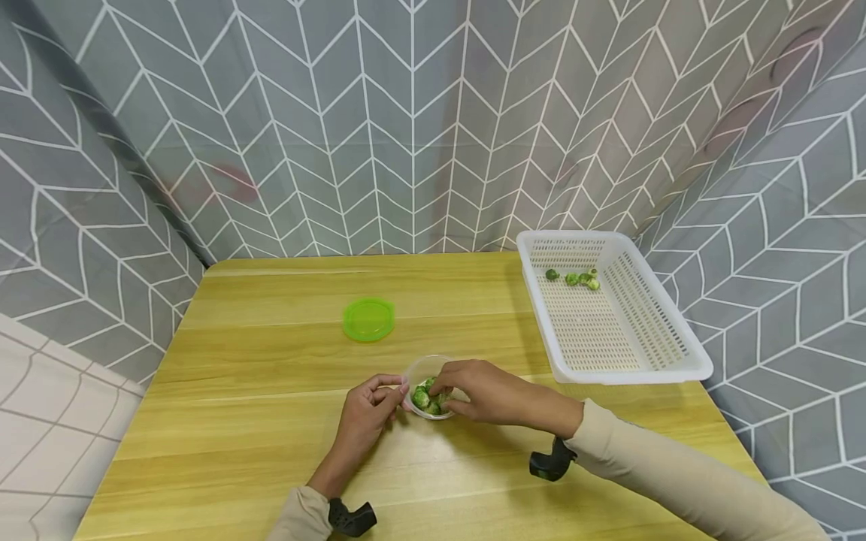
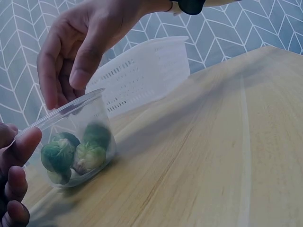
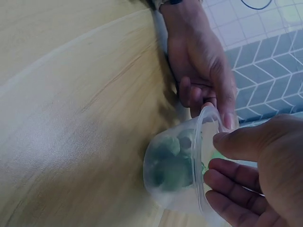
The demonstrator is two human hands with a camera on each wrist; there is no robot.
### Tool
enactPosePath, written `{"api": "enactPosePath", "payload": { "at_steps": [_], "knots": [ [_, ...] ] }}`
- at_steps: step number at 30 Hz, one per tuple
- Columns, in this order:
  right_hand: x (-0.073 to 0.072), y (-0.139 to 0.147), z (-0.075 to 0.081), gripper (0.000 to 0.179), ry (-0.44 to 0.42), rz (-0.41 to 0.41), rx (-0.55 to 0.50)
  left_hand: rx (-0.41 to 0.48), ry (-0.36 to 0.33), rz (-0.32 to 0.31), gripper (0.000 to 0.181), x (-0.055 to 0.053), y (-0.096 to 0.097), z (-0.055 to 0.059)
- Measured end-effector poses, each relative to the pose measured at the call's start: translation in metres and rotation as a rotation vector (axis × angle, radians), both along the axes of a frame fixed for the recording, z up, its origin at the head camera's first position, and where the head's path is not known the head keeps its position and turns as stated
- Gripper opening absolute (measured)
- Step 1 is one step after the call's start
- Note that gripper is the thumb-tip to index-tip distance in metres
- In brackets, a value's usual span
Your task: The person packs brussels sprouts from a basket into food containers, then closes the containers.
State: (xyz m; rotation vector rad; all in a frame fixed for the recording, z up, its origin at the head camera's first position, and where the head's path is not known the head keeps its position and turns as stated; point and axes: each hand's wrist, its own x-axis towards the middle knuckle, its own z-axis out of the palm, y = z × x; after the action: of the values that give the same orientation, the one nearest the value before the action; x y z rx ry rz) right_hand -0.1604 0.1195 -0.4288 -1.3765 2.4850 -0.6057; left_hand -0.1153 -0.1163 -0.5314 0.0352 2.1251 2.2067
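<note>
A clear round plastic container with several Brussels sprouts inside stands on the table. My left hand pinches its rim between thumb and fingers on the left side. Over the container's mouth is my right hand, fingers bent loosely downward. In the right wrist view, the right fingertips are at the opening and the thumb is apart from them, with no sprout visible between. Sprouts show through the clear wall in the left wrist view.
A green lid lies on the wooden table beyond the container. At the right stands a white perforated basket, with several Brussels sprouts at its far end. Patterned curtains hang behind the table and along its sides.
</note>
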Motion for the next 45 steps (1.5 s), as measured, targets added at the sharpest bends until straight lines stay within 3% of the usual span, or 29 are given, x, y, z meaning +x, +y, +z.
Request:
{"api": "enactPosePath", "payload": {
  "at_steps": [14,22,35,45],
  "knots": [
    [-0.007,0.026,0.011,0.024,-0.083,-0.142,-0.147,-0.029,0.040,0.004,0.029,-0.001,0.000,0.001],
    [-0.015,0.049,0.015,0.023,-0.122,-0.255,-0.204,-0.017,0.027,0.000,0.029,0.000,-0.001,0.001],
    [-0.029,0.090,0.029,0.025,-0.081,-0.459,-0.271,-0.004,0.015,0.006,0.028,0.000,0.000,0.000],
    [-0.051,0.118,0.034,0.024,-0.036,-0.595,-0.301,-0.012,-0.018,0.010,0.029,0.001,0.000,0.000]
  ]
}}
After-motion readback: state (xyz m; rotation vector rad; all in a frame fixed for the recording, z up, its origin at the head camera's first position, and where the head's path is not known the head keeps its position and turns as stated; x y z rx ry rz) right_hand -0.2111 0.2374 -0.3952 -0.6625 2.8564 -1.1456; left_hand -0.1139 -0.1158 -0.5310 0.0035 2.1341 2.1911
